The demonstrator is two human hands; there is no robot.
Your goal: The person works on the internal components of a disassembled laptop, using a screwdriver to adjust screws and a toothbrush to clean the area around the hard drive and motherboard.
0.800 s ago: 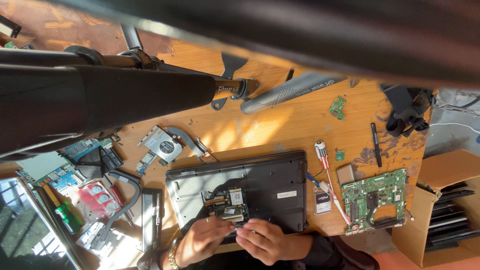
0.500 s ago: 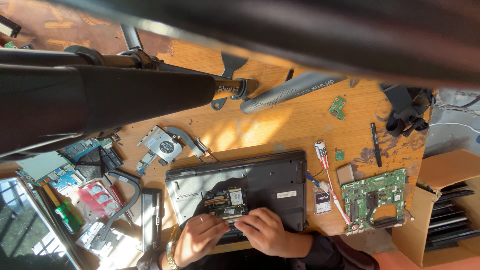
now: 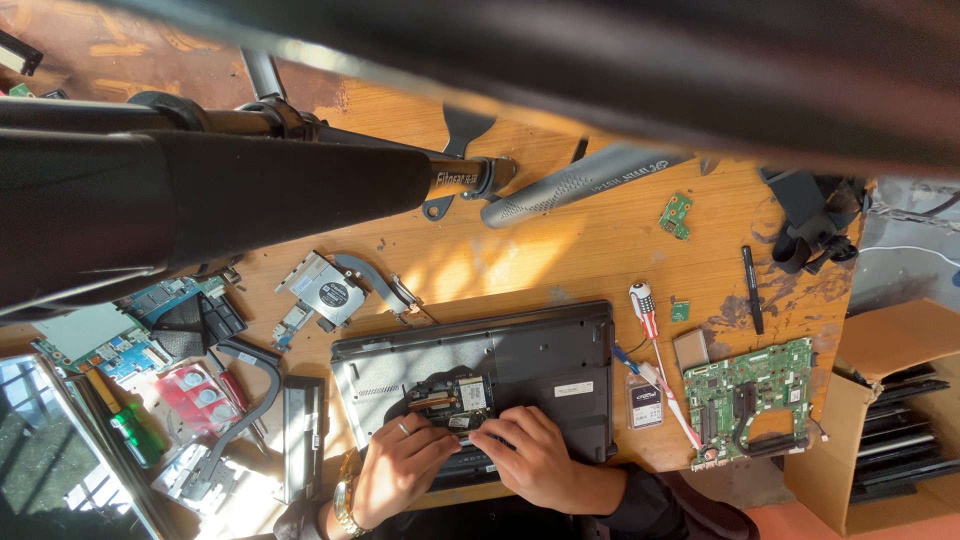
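A dark laptop base (image 3: 545, 355) lies upside down on the wooden table (image 3: 560, 250), with a small hatch open over a little circuit module (image 3: 462, 395). My left hand (image 3: 395, 470), with a ring and a wristwatch, rests on the base, fingers spread and tips at the hatch's lower edge. My right hand (image 3: 530, 455) sits beside it. Its curled fingertips touch the same edge next to the module, and what lies under them is hidden.
A green motherboard (image 3: 750, 395) and a red-and-white screwdriver (image 3: 645, 310) lie right of the laptop, with a cardboard box (image 3: 880, 420) beyond. To the left lie a cooling fan (image 3: 325, 290), a black battery bar (image 3: 303, 435) and several boards. A thick black pole (image 3: 200, 200) crosses overhead.
Both hands have slid up from the laptop's near edge to the open hatch. My right hand has moved left, closer to the module.
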